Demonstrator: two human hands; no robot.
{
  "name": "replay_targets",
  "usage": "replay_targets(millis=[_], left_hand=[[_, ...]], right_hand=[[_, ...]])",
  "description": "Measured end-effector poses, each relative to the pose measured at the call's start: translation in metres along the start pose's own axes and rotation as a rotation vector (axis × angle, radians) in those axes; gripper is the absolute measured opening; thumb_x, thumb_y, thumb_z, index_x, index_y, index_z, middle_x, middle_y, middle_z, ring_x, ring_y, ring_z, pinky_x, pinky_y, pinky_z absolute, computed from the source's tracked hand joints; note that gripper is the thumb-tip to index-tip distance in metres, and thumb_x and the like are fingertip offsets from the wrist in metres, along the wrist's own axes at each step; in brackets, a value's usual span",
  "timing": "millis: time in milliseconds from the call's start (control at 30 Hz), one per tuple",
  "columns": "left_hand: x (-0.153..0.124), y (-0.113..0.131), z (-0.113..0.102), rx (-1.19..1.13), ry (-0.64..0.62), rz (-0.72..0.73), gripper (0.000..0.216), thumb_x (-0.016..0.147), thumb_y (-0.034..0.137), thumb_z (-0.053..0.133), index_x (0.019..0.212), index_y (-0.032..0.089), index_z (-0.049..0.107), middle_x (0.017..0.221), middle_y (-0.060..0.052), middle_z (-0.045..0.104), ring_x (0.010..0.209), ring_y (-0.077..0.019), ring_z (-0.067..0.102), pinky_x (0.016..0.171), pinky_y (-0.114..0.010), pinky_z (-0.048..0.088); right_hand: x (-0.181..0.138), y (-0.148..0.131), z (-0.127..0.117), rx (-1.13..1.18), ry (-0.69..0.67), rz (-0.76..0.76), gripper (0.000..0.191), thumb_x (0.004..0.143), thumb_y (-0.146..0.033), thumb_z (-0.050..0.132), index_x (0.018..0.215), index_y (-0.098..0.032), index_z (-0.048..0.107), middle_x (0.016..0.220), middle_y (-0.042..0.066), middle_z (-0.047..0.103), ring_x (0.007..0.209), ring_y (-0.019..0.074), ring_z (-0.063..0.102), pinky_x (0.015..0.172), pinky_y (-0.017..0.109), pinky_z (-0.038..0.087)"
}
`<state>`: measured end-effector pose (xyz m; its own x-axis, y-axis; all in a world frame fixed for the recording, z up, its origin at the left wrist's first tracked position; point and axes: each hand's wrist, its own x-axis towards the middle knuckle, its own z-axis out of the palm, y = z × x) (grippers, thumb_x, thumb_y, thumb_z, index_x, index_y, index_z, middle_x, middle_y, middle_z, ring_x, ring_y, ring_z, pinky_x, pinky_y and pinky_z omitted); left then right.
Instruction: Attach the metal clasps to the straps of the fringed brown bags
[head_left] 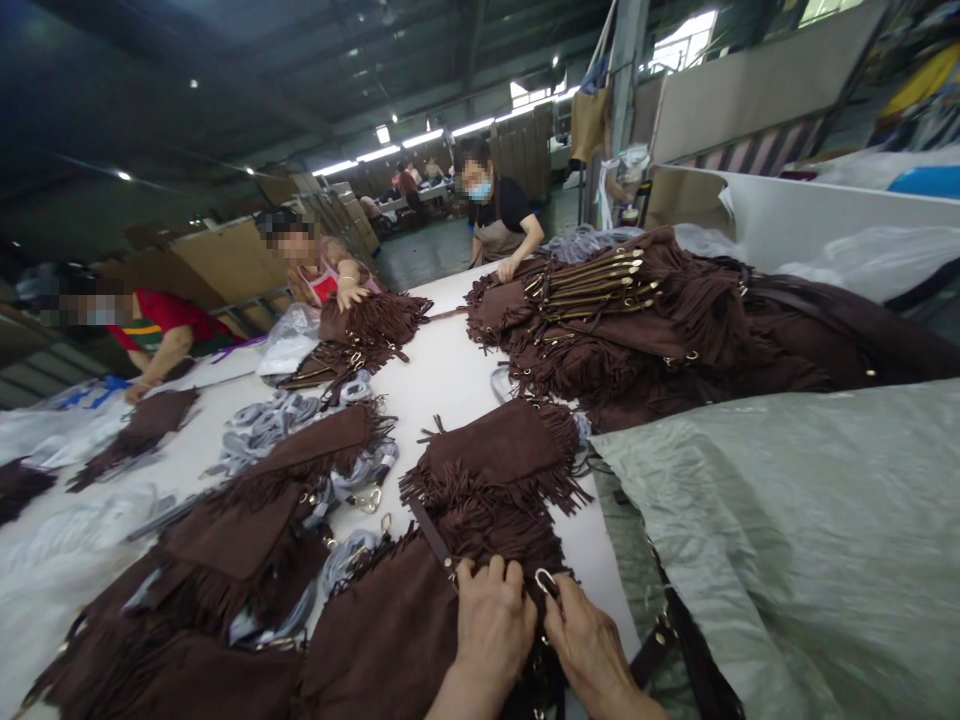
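In the lower middle of the head view, my left hand is closed over the edge of a brown fringed bag, its fingertips hidden. Beside its knuckles a dark strap with a metal rivet runs up over the fringe. My right hand, just to the right, pinches a metal snap hook whose curved end sticks out above the fingers. Directly ahead of both hands lies another brown fringed bag. Dark straps with metal fittings hang below my right hand.
More fringed bags and grey cord bundles lie to the left on the white table. A large bag pile rises at right, behind a grey-green plastic sheet. Several co-workers, one a masked person, stand around the table.
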<state>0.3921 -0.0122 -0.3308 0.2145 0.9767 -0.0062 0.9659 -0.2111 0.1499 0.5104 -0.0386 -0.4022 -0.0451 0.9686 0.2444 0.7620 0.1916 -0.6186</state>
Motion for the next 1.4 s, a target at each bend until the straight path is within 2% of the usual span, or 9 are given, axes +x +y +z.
replay_targets(millis=[167, 367, 567, 800, 1167, 1400], left_hand=[[-0.002, 0.002, 0.015, 0.055, 0.177, 0.011, 0.015, 0.073, 0.011, 0.046, 0.064, 0.018, 0.056, 0.064, -0.001, 0.056, 0.064, -0.0168, 0.052, 0.076, -0.037, 0.025], [-0.001, -0.004, 0.015, 0.001, 0.239, 0.03, 0.02, 0.077, 0.01, 0.045, 0.064, 0.019, 0.057, 0.06, 0.0, 0.056, 0.061, -0.0148, 0.05, 0.068, -0.033, 0.026], [0.002, -0.006, 0.012, -0.07, 0.212, -0.019, 0.024, 0.077, 0.008, 0.045, 0.06, 0.019, 0.057, 0.059, 0.001, 0.056, 0.061, -0.0141, 0.05, 0.067, -0.033, 0.025], [0.002, -0.006, 0.009, -0.081, 0.139, -0.026, 0.023, 0.081, 0.012, 0.044, 0.068, 0.021, 0.061, 0.064, 0.001, 0.058, 0.067, -0.0141, 0.052, 0.069, -0.033, 0.026], [0.003, -0.012, 0.015, -0.1, 0.159, -0.022, 0.021, 0.081, 0.012, 0.046, 0.068, 0.021, 0.061, 0.062, 0.002, 0.056, 0.064, -0.0136, 0.052, 0.068, -0.032, 0.026], [0.004, -0.014, 0.018, -0.106, 0.108, -0.061, 0.024, 0.081, 0.01, 0.043, 0.067, 0.02, 0.06, 0.064, 0.001, 0.058, 0.066, -0.0155, 0.052, 0.069, -0.034, 0.027]], right_hand=[[0.005, 0.004, 0.001, -0.008, 0.053, -0.047, 0.016, 0.085, -0.02, 0.033, 0.087, -0.02, 0.049, 0.066, 0.0, 0.061, 0.054, 0.0134, 0.061, 0.046, 0.021, 0.042], [0.018, -0.003, 0.003, -0.069, 0.114, -0.153, 0.023, 0.087, -0.017, 0.026, 0.086, -0.017, 0.048, 0.063, 0.002, 0.058, 0.054, 0.0139, 0.059, 0.047, 0.022, 0.04], [0.025, -0.006, 0.01, -0.099, 0.066, -0.22, 0.026, 0.089, -0.018, 0.021, 0.086, -0.017, 0.047, 0.064, 0.001, 0.055, 0.054, 0.0134, 0.055, 0.048, 0.022, 0.039], [0.032, -0.007, 0.009, -0.127, 0.093, -0.136, 0.025, 0.088, -0.019, 0.021, 0.083, -0.017, 0.046, 0.063, 0.001, 0.054, 0.052, 0.0127, 0.055, 0.047, 0.022, 0.037], [0.038, -0.004, 0.014, -0.079, 0.053, -0.266, 0.02, 0.087, -0.017, 0.026, 0.08, -0.018, 0.045, 0.064, 0.0, 0.051, 0.053, 0.013, 0.051, 0.048, 0.023, 0.037], [0.034, -0.007, 0.019, -0.072, 0.076, -0.281, 0.019, 0.088, -0.016, 0.026, 0.092, -0.014, 0.045, 0.066, 0.002, 0.053, 0.056, 0.0145, 0.053, 0.051, 0.024, 0.041]])
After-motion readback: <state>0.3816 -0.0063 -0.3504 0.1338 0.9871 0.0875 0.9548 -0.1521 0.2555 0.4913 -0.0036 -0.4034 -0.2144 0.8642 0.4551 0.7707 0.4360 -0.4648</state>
